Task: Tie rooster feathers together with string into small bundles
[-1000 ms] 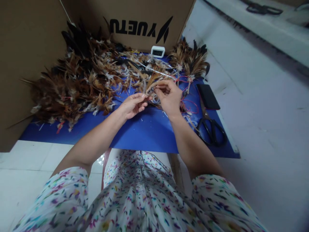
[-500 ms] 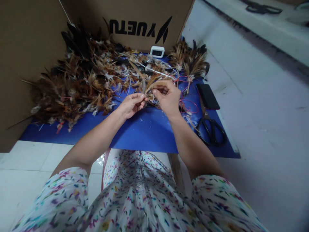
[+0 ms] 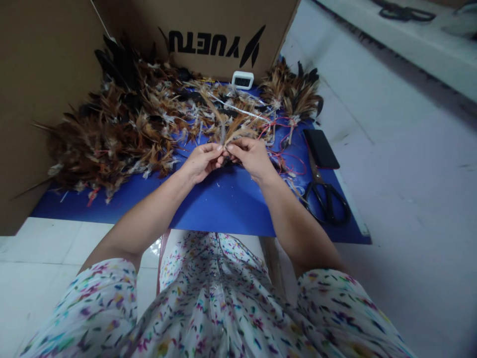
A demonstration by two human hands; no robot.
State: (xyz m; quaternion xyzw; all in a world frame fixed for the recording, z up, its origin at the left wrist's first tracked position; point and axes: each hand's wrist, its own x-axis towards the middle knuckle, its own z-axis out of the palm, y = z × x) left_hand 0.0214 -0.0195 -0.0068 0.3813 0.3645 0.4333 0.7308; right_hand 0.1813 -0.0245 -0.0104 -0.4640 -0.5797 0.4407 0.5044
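My left hand (image 3: 205,161) pinches the base of a few feathers (image 3: 222,124) between thumb and fingers; their light brown and greyish vanes fan upward. Close beside it, almost fingertip to fingertip, my right hand (image 3: 251,155) pinches the lower end of a tan feather (image 3: 238,131) that slants up to the right. Whether the quills touch each other is hidden by the fingers. Both hands are over the blue table top (image 3: 223,199), just in front of loose brown feathers.
A big heap of brown and black feathers (image 3: 122,119) covers the left side. Behind stand a cardboard box (image 3: 216,20) and a small white digital clock (image 3: 243,80). Feather bundles (image 3: 292,94), pink string (image 3: 294,161), a black phone (image 3: 321,148) and black-handled scissors (image 3: 326,201) lie right.
My right hand has moved left and slightly down, from along the tan feather to its lower end by my left fingertips. The left hand has stayed in place.
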